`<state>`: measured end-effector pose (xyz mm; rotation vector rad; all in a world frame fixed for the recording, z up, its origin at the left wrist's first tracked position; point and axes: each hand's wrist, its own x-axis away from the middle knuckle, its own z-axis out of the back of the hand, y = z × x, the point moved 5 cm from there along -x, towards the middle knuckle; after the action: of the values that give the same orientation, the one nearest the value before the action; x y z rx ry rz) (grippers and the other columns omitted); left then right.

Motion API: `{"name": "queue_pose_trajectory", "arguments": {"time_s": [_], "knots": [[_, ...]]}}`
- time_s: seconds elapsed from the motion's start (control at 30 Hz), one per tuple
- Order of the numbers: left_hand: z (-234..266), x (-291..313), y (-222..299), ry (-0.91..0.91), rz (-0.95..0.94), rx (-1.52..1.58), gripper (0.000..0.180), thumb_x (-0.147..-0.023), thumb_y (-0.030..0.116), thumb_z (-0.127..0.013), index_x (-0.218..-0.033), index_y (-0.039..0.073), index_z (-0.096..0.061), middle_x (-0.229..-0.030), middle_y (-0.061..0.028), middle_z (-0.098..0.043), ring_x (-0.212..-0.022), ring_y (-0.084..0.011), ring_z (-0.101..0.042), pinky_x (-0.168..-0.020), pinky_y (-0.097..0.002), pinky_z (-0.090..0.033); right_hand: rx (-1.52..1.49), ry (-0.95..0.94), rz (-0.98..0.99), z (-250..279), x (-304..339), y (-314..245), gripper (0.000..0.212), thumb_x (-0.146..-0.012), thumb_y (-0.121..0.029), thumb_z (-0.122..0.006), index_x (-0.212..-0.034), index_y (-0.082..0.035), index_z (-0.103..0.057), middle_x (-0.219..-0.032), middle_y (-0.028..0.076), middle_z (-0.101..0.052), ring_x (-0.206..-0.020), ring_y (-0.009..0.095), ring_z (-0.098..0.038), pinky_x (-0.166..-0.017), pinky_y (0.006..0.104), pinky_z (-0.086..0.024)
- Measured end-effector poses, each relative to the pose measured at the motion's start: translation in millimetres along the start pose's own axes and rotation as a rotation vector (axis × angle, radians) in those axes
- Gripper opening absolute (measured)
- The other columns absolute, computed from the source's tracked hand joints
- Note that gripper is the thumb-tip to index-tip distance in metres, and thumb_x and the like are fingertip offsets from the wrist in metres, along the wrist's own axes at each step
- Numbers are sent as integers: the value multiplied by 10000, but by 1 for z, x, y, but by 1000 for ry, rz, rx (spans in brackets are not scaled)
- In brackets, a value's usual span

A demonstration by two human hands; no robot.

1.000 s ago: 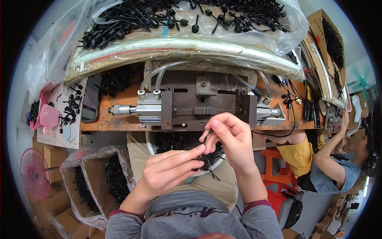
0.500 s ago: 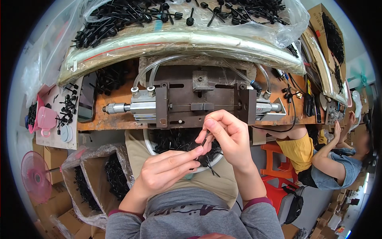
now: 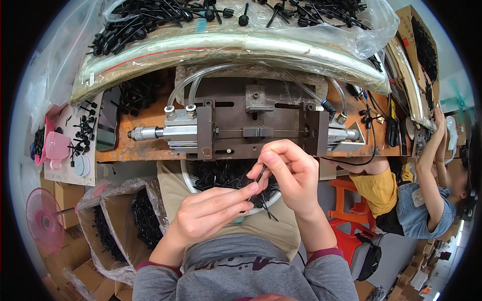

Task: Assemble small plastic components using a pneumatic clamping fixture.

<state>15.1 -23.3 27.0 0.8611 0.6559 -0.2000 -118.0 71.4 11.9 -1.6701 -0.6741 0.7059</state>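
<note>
Above a white basin (image 3: 187, 176) of black stemmed plastic parts (image 3: 221, 175), both my hands meet in front of the bench. A short, thin black rod-like part (image 3: 260, 173) is pinched between the thumb and fingers of my right hand (image 3: 292, 175). My left hand (image 3: 213, 213) closes its fingertips around the part's lower end, and a small black bit (image 3: 242, 211) shows below its fingers. Just beyond stands a dark metal fixture (image 3: 241, 143) with a small centre block (image 3: 258, 132) on a thin rod. A silver air cylinder (image 3: 181, 135) sits at its left, another (image 3: 337, 135) at its right.
Clear hoses (image 3: 175, 90) arch behind the fixture. A plastic-wrapped ledge (image 3: 231, 46) carries many black parts. Lined boxes (image 3: 120, 220) and a pink fan (image 3: 45, 220) are at left. At right sit red and orange stools (image 3: 346, 200) and a co-worker (image 3: 424, 200).
My hands keep nearly the same pinch on the black part. The view has shifted slightly. At right, the co-worker's arms have risen and reach farther toward the bench.
</note>
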Motion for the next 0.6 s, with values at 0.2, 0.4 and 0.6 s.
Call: {"name": "queue_pose_trajectory", "arguments": {"time_s": [0.2, 0.4, 0.6], "knots": [[1, 0, -1, -2, -11, 1, 318, -570, 45, -769, -873, -36, -718, -1071, -166, -680, -782, -229, -685, -655, -293, -574, 161, -59, 63, -2, 2, -8, 122, -962, -33, -510, -945, 64, -582, -746, 140, -666, -588, 123, -635, -512, 226, -527], [0, 2, -2, -6, -10, 38, 314, -571, 51, -767, -871, -30, -719, -1075, -169, -679, -777, -233, -681, -652, -290, -571, 52, -62, 19, -5, 8, -4, 94, -950, -29, -542, -940, 40, -605, -737, 68, -657, -579, 95, -632, -498, 210, -505], [0, -4, 0, -3, 8, 14, 310, -577, 52, -772, -871, -28, -714, -1088, -172, -672, -788, -231, -676, -665, -300, -561, 54, -56, -31, 0, 4, -7, 83, -936, -37, -572, -973, 32, -600, -755, 64, -663, -589, 88, -628, -515, 214, -503]]}}
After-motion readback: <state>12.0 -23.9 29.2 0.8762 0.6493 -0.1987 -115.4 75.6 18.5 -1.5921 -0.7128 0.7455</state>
